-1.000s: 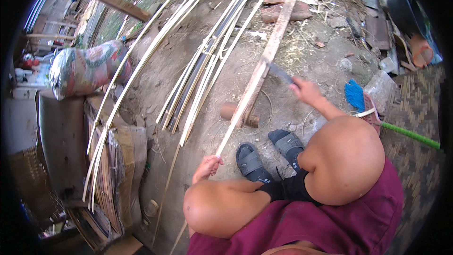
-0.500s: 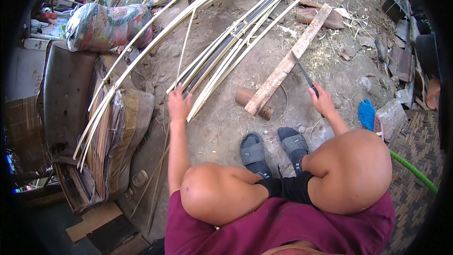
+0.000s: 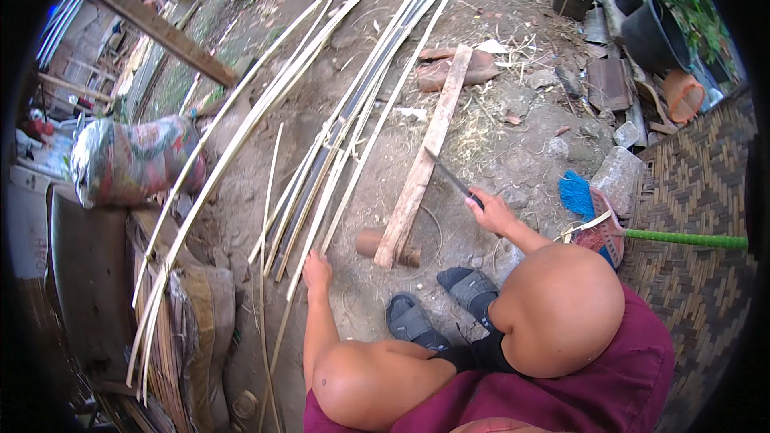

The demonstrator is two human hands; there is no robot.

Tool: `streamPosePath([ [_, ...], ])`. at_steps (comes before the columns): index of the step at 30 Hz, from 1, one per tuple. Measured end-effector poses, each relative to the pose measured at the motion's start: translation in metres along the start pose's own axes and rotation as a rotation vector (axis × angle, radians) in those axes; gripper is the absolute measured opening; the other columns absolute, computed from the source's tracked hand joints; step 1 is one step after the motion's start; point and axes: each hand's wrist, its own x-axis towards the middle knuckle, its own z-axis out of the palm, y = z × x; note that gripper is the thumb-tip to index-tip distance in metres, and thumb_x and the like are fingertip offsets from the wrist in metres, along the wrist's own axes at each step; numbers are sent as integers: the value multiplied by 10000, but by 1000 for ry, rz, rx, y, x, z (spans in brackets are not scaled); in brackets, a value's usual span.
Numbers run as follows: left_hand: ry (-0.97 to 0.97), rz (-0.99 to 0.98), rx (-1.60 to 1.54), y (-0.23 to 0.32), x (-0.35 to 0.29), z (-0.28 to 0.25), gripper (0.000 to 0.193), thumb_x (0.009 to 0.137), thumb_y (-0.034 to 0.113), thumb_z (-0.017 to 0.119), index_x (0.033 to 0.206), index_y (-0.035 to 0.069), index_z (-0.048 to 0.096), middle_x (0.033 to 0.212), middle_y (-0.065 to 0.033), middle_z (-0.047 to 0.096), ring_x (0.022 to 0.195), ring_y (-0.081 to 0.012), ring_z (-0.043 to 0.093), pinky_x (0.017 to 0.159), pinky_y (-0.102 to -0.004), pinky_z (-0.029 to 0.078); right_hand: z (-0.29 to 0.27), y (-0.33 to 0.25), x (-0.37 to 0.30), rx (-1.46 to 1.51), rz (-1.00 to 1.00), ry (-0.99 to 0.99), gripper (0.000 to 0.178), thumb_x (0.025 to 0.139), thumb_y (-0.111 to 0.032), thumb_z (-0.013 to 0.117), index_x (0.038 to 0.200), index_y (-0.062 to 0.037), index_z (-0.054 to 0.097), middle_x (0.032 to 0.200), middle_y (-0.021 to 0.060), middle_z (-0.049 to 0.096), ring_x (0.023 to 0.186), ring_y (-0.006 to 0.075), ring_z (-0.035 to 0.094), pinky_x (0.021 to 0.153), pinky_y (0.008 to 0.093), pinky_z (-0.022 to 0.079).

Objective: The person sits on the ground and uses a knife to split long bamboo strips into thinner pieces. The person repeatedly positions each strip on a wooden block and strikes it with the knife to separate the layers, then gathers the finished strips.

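My right hand (image 3: 495, 212) is wrapped round the dark handle of a knife (image 3: 455, 176). Its blade points away to the upper left, with the tip over the edge of a rough wooden plank (image 3: 429, 148). The plank's near end is propped on a brown cylindrical block (image 3: 369, 242). To the left, my left hand (image 3: 318, 271) has its fingers closed at the near end of a pale bamboo strip (image 3: 357, 168); the fingertips are partly hidden. Beside it lies a long bundle of bamboo strips (image 3: 341, 124), pale and dark, stretching away from me.
More pale strips (image 3: 233, 148) arch over a stack of split wood (image 3: 172, 329) on the left. A stuffed sack (image 3: 136, 160) lies beyond it. At the right are a green-handled broom (image 3: 682, 238), a woven mat (image 3: 690, 289) and a black bucket (image 3: 654, 36).
The head view has shifted, showing more on the right. My left hand has moved from the bundle's left side to the strip ends on its right. The knife stays in my right hand.
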Motion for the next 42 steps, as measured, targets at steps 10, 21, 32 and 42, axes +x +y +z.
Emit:
streamPosePath([
  [10, 434, 376, -652, 99, -13, -232, 190, 1010, 195, 571, 1067, 14, 592, 800, -83, 651, 696, -138, 630, 582, -291, 486, -21, -34, -20, 222, 134, -222, 498, 921, -404, 625, 1300, -99, 518, 974, 228, 682, 870, 386, 668, 801, 489, 515],
  [21, -666, 48, -859, 230, 63, -140, 273, 1019, 292, 539, 1091, 38, 609, 821, -55, 597, 660, -139, 581, 568, -295, 512, -25, -102, -58, 302, -626, -651, 395, 856, -191, 662, 1203, -47, 540, 947, 136, 667, 806, 356, 663, 745, 447, 532],
  [32, -115, 326, -456, 375, 68, -13, 424, 932, 388, 599, 1133, 21, 666, 1167, -228, 635, 1099, -390, 608, 936, -481, 475, 19, -74, -70, 1166, 748, -1115, 209, 1002, -162, 562, 1178, -53, 536, 888, 78, 630, 759, 167, 642, 676, 303, 556],
  [42, -176, 107, -571, 405, 89, 9, 308, 850, 181, 653, 1103, 5, 649, 1188, -239, 612, 1104, -383, 604, 970, -461, 481, -9, -87, -17, 840, 598, -573, 263, 998, -179, 524, 1208, -25, 479, 841, 86, 589, 671, 167, 602, 575, 327, 522],
])
